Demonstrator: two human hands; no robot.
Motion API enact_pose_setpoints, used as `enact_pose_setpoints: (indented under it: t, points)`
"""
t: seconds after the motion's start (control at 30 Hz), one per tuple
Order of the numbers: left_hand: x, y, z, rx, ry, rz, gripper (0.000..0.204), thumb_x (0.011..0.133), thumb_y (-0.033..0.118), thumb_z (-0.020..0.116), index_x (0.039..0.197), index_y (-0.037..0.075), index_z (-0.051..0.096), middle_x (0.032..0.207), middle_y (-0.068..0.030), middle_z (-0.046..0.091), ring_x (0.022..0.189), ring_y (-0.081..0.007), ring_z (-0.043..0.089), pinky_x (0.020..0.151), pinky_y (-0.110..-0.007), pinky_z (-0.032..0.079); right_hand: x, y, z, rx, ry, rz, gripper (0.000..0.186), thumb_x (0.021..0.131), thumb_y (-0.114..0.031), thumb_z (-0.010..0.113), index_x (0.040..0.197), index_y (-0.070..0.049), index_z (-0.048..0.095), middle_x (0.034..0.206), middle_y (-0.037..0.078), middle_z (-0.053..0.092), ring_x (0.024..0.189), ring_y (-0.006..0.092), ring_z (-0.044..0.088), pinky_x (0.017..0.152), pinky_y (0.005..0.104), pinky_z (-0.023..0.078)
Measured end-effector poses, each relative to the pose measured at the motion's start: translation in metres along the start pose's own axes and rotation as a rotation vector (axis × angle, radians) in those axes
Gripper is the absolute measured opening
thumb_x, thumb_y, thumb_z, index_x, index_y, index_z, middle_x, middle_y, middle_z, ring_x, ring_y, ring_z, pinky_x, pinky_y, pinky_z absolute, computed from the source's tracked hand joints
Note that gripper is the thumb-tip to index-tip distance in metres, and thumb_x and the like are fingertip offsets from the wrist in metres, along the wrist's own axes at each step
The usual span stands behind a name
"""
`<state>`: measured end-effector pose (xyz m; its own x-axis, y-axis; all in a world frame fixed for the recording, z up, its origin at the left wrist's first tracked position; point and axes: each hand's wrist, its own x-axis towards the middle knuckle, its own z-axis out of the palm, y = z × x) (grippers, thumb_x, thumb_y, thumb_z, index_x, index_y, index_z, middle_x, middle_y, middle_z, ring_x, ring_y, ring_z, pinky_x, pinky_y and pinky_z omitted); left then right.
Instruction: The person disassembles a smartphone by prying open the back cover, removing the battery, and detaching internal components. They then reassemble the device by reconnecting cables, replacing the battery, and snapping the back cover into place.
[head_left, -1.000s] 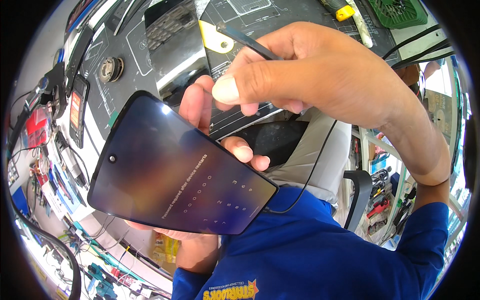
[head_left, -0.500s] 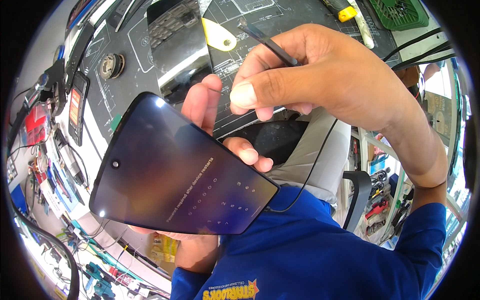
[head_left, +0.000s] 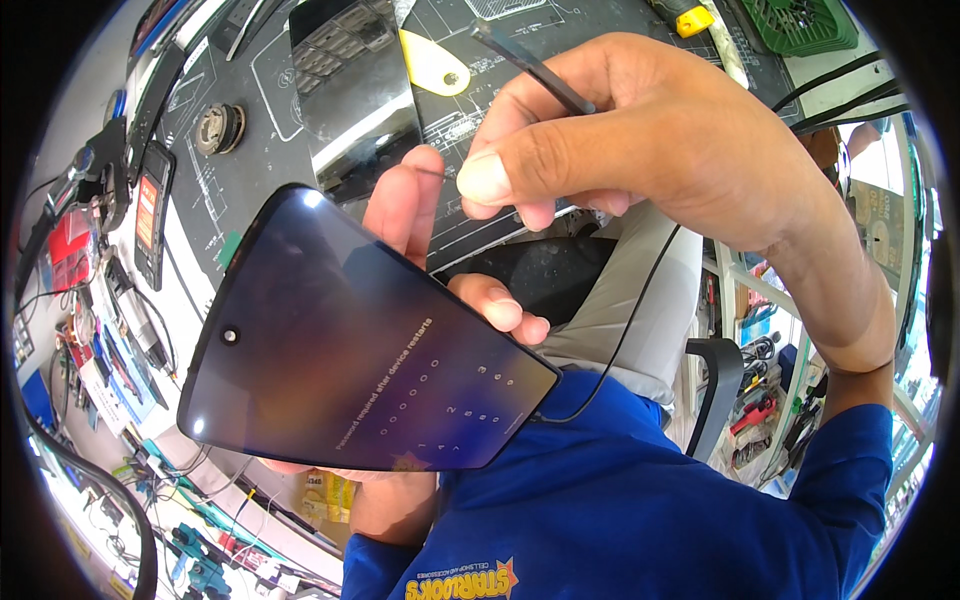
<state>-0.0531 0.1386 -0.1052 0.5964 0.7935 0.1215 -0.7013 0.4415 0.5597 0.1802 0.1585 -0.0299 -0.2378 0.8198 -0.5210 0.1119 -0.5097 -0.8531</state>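
Note:
My left hand (head_left: pixel 400 215) supports a smartphone (head_left: pixel 330 330) from beneath, with fingers showing along its far edge and near its lower right corner. The lit screen shows a lock keypad. A thin black cable (head_left: pixel 640 290) runs from the phone's lower end. Just right of the phone, my right hand (head_left: pixel 600 140) is closed, with a slim dark bar-like tool (head_left: pixel 530 65) tucked in it. From the thumb's pinch a thin dark tip (head_left: pixel 432 175) points at my left fingertips. Whether the tip belongs to the same tool I cannot tell.
On the black work mat (head_left: pixel 265 140) lie a dark glossy panel (head_left: pixel 360 100), a yellow flat tool (head_left: pixel 432 65) and a round metal part (head_left: pixel 220 128). A green basket (head_left: pixel 800 22) sits at the far right. Tools and cables crowd the left; a chair armrest (head_left: pixel 715 400) is at right.
My right hand has risen slightly in the view with the dark tool. The phone and my left hand have barely moved.

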Motion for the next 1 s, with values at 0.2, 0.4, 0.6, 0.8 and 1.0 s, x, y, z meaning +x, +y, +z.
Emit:
enact_pose_setpoints:
  t: [0.2, 0.4, 0.6, 0.8, 1.0]
  points:
    - [-0.002, -0.014, 0.004, -0.137, 0.051, 0.075, 0.083, 0.103, 0.052, 0.062, 0.164, 0.008, 0.026, 0.172, -0.0258, 0.015, 0.106, -0.0466, 0.067, 0.081, -0.059, 0.062, 0.0, 0.001, 0.0, 0.043, -0.005, 0.009, 0.03, 0.091, -0.033, 0.079, 0.094, -0.003, 0.077, 0.075, 0.0, 0.066, 0.06, 0.0025, 0.046, 0.055, 0.02, 0.033]
    - [-0.009, 0.003, 0.012, -0.062, 0.189, -0.042, 0.088, 0.101, 0.054, 0.06, 0.165, 0.006, 0.023, 0.172, -0.0218, 0.016, 0.106, -0.0407, 0.067, 0.082, -0.059, 0.06, 0.0, 0.0, 0.0, 0.005, 0.026, 0.006, 0.03, 0.091, -0.034, 0.08, 0.094, -0.004, 0.077, 0.074, -0.001, 0.065, 0.06, 0.0028, 0.047, 0.055, 0.0203, 0.033]
    - [-0.007, 0.014, 0.008, -0.213, 0.059, -0.126, 0.118, 0.086, 0.068, 0.073, 0.168, 0.003, 0.018, 0.178, -0.0051, 0.01, 0.126, -0.0343, 0.054, 0.1, -0.065, 0.046, 0.004, 0.001, 0.008, -0.139, 0.124, -0.182, 0.034, 0.099, -0.036, 0.072, 0.099, -0.003, 0.074, 0.081, 0.002, 0.067, 0.069, 0.0042, 0.058, 0.06, 0.0203, 0.043]
    - [-0.006, 0.016, 0.02, -0.107, 0.132, -0.128, 0.117, 0.087, 0.066, 0.074, 0.168, 0.003, 0.018, 0.178, -0.0059, 0.011, 0.122, -0.0349, 0.056, 0.097, -0.064, 0.046, -0.007, -0.007, -0.005, -0.198, -0.028, -0.143, 0.038, 0.103, -0.037, 0.065, 0.115, -0.002, 0.07, 0.093, 0.006, 0.069, 0.078, 0.0084, 0.062, 0.07, 0.0245, 0.049]
    - [-0.006, 0.017, 0.026, -0.012, 0.171, -0.154, 0.12, 0.085, 0.066, 0.074, 0.168, 0.003, 0.016, 0.178, -0.0058, 0.01, 0.121, -0.0347, 0.057, 0.095, -0.061, 0.047, -0.01, -0.004, 0.004, -0.393, 0.06, -0.244, 0.038, 0.105, -0.037, 0.062, 0.117, -0.001, 0.071, 0.093, 0.006, 0.069, 0.08, 0.0094, 0.062, 0.072, 0.0248, 0.049]
